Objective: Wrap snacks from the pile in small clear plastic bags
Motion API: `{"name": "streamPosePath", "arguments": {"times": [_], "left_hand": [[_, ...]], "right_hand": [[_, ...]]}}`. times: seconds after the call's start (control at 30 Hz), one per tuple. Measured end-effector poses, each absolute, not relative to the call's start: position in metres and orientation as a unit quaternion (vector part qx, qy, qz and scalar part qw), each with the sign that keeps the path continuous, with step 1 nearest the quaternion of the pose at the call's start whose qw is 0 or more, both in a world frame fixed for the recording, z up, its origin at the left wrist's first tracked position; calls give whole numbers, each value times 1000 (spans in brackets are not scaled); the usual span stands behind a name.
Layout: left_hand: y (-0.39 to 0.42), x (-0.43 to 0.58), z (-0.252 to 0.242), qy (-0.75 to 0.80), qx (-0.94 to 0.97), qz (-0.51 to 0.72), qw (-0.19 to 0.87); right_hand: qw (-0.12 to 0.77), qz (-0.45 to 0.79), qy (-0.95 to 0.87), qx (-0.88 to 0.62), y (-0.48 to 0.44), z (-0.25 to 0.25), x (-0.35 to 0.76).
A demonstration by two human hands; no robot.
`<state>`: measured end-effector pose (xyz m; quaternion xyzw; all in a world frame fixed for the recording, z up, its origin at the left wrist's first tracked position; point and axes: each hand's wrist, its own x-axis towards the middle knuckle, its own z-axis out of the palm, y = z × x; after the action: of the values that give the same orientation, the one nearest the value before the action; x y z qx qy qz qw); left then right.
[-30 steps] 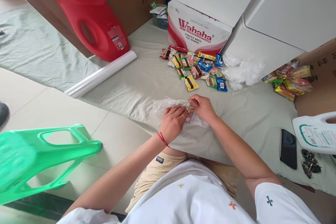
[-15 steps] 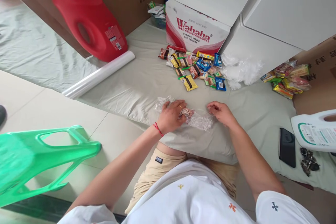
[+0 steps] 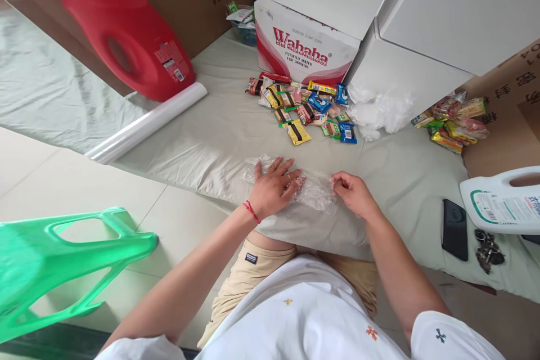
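My left hand point(image 3: 274, 187) lies flat with its fingers spread, pressing on a crumpled sheet of clear plastic film point(image 3: 318, 194) near the front edge of the cloth-covered surface. Under its fingers a reddish-brown item point(image 3: 299, 184) shows in part through the film; its kind is hidden. At the film's right end, my right hand point(image 3: 353, 193) is closed in a pinch on the edge. Beyond both hands lies a loose pile of small wrapped snacks point(image 3: 297, 132) in yellow, blue, brown and red packets.
A Wahaha carton point(image 3: 306, 48) stands behind the snacks, with crumpled clear plastic point(image 3: 382, 112) beside it. More packets point(image 3: 458, 124) lie farther right, above a white jug point(image 3: 502, 202), a phone point(image 3: 454, 230) and keys point(image 3: 489, 252). Leftward are a film roll point(image 3: 147, 124), red jug point(image 3: 135, 39) and green stool point(image 3: 76, 253).
My left hand's fingers have spread wider over the film and cover more of the item. My right hand has moved slightly onto the film's right edge. The view has shifted a little.
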<state>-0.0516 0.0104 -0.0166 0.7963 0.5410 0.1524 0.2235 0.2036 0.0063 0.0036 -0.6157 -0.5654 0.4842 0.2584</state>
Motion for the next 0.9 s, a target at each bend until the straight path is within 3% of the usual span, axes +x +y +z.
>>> {"name": "streamPosePath", "arguments": {"times": [0.13,0.33,0.5,0.67,0.8,0.9], "left_hand": [[10,-54,-21,546,792,169,214],[9,-52,-24,547,793,170,206],[-6,-47,-22,590,764,193,178],[-30,-47,-23,608,748,220,151],[-42,-44,-24,606,745,228,160],[-44,-46,-25,612,735,249,153]], "right_hand": [[208,563,-472,-646,-18,4,230],[284,450,-464,-708,-22,4,229],[265,461,-533,-658,-14,-7,196],[319,456,-522,-646,5,-9,222],[282,275,-562,-728,15,0,240],[305,131,-629,-703,3,11,213]]}}
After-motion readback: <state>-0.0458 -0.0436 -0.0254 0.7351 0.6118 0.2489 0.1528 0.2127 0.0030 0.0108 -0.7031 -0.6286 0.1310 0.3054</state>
